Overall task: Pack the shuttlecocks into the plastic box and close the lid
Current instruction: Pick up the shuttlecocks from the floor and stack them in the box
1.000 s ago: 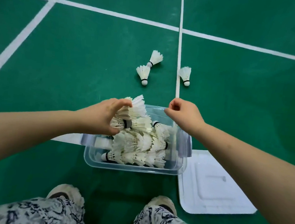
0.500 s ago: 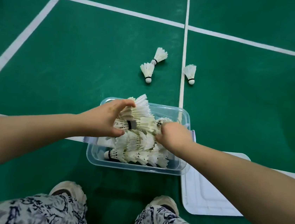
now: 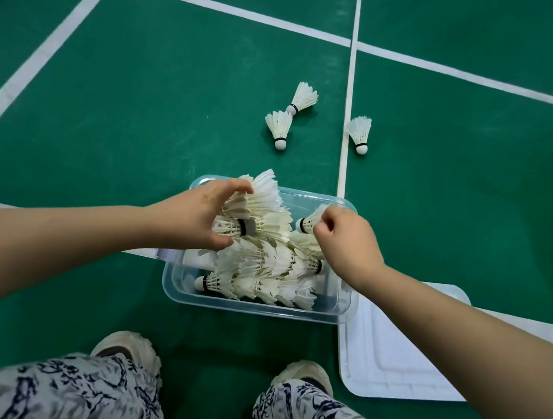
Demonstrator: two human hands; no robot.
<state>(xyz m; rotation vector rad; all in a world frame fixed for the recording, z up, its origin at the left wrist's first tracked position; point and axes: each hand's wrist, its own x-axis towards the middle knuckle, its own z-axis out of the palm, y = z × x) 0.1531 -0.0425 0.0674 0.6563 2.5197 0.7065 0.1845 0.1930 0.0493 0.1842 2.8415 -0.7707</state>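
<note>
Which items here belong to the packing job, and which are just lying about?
Job: plastic box, packed shuttlecocks, lid, three loose shuttlecocks, stack in left hand, shuttlecock pinched by right hand.
Not job: court lines, shoes, patterned trousers.

Plastic box (image 3: 250, 307): was clear, glossy plastic with smooth walls.
Lid (image 3: 395, 367): was white, smooth moulded plastic with a dull sheen.
Shuttlecocks (image 3: 261, 269): had matt white feather skirts.
Floor (image 3: 142, 108): was green, matt, finely textured.
Trousers (image 3: 74, 396): were printed cloth.
</note>
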